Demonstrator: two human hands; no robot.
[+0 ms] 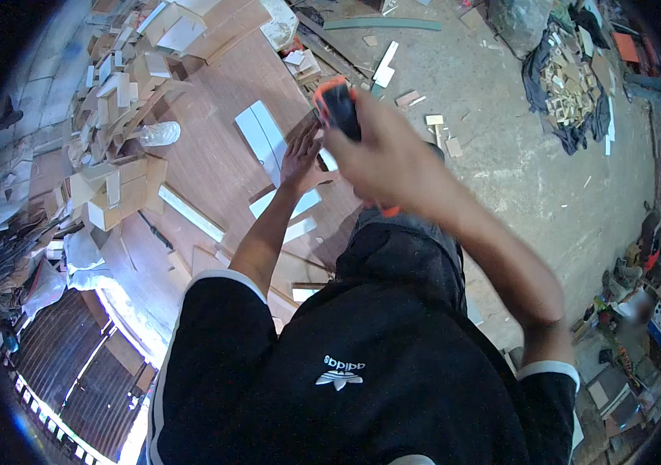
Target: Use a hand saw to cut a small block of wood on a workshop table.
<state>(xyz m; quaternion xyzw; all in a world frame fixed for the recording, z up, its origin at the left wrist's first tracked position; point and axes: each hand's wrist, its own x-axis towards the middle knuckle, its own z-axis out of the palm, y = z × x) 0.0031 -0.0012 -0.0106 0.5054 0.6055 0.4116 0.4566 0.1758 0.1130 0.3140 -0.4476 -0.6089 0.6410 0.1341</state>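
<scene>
My right hand (pixel 388 151) is wrapped round an orange and black hand-held tool (pixel 339 110), raised over the right edge of a brown wooden worktop (pixel 210 105). It looks like a power tool, but its exact kind is unclear, and the hand is slightly blurred. Just left of it, my left hand (pixel 303 164) rests low with fingers stretched out and thumb apart, beside a pale white board (pixel 254 128). A second white board (pixel 264 205) lies partly under my left wrist, with a shorter white strip (pixel 300 229) nearer me. Part of the work under my hands is hidden.
Stacked wooden offcuts and box-like pieces (pixel 117 194) crowd the worktop's left side, near a clear plastic bag (pixel 160 134). A long white strip (pixel 191 213) lies there too. On the concrete floor are a dark sack of scraps (pixel 571 85) and loose offcuts (pixel 435 122).
</scene>
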